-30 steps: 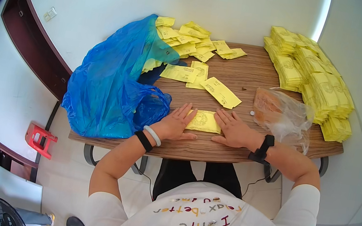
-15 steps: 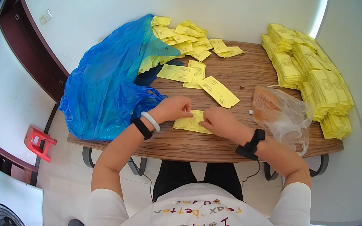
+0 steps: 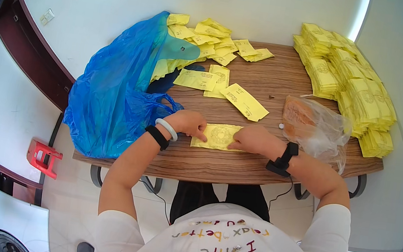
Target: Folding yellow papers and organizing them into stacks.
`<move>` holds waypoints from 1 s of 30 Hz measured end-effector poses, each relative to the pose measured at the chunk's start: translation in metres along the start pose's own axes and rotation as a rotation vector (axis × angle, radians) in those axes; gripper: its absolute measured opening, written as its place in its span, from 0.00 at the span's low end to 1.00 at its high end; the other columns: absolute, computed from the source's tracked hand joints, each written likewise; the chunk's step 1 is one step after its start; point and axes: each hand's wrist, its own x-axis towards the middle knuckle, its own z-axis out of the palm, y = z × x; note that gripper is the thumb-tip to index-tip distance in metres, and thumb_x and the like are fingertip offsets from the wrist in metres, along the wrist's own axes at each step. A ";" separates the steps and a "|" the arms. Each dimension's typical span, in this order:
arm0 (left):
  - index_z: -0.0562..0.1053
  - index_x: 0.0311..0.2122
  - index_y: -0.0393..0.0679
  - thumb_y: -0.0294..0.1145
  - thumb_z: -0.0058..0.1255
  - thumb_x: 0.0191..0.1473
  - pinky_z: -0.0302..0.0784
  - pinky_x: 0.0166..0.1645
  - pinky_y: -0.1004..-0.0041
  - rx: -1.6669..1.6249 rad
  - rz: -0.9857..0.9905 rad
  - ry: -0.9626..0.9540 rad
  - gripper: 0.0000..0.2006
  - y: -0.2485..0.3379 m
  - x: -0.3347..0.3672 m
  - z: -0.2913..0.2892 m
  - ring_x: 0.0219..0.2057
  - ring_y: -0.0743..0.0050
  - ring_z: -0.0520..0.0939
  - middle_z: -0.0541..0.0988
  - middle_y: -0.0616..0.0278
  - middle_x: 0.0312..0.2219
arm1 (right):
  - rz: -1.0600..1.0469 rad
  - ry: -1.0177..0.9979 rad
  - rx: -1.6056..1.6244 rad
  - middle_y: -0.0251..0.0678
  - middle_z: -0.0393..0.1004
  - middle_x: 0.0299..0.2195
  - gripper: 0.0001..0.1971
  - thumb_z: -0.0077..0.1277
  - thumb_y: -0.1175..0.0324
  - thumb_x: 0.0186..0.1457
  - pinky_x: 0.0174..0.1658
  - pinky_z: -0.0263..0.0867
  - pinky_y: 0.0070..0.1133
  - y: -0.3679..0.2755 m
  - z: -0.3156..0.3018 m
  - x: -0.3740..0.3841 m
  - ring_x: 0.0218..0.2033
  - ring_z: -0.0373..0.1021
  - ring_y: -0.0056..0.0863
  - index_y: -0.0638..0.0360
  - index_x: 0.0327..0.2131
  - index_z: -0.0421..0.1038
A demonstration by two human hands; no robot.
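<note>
A flat yellow packet (image 3: 221, 136) with a round printed pattern lies near the front edge of the wooden table (image 3: 175, 159). My left hand (image 3: 187, 122) is closed at its left end, the thumb and fingertips pressing on it. At the right end my right hand (image 3: 258, 139) is curled, its fingertips on the packet and partly covering that end. Just beyond my hands lie a slanted yellow packet (image 3: 244, 103) and two overlapping ones, a sideways packet (image 3: 195, 79) and an upright packet (image 3: 220, 76).
A big blue plastic bag (image 3: 113, 92) covers the table's left side, with a loose heap of yellow packets (image 3: 209, 36) at its mouth. Tall stacks of yellow packets (image 3: 358, 87) stand at the right. A clear plastic bag (image 3: 323, 131) with something orange-brown lies before them.
My hands have moved apart toward the packet's two ends, uncovering the round pattern in its middle. The view has shifted slightly; the other packets keep their places.
</note>
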 end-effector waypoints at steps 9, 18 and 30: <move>0.74 0.23 0.46 0.59 0.63 0.43 0.70 0.29 0.64 0.184 0.010 0.068 0.23 0.011 -0.016 -0.005 0.26 0.58 0.78 0.78 0.58 0.22 | 0.107 -0.135 -0.011 0.41 0.76 0.23 0.26 0.48 0.41 0.56 0.32 0.67 0.35 0.006 -0.015 -0.010 0.28 0.73 0.42 0.56 0.28 0.78; 0.75 0.27 0.45 0.56 0.55 0.52 0.73 0.33 0.60 -0.004 0.103 0.326 0.21 0.046 0.016 -0.005 0.30 0.51 0.79 0.80 0.55 0.26 | 0.152 -0.192 0.064 0.43 0.78 0.30 0.24 0.49 0.44 0.57 0.37 0.69 0.35 0.005 -0.035 -0.013 0.33 0.74 0.43 0.58 0.33 0.79; 0.75 0.29 0.45 0.56 0.53 0.53 0.73 0.33 0.59 0.049 0.135 0.146 0.21 0.042 0.037 0.008 0.31 0.51 0.79 0.80 0.55 0.26 | 0.053 -0.160 0.095 0.42 0.78 0.29 0.23 0.54 0.45 0.54 0.36 0.69 0.33 0.005 -0.021 0.016 0.34 0.75 0.42 0.58 0.35 0.78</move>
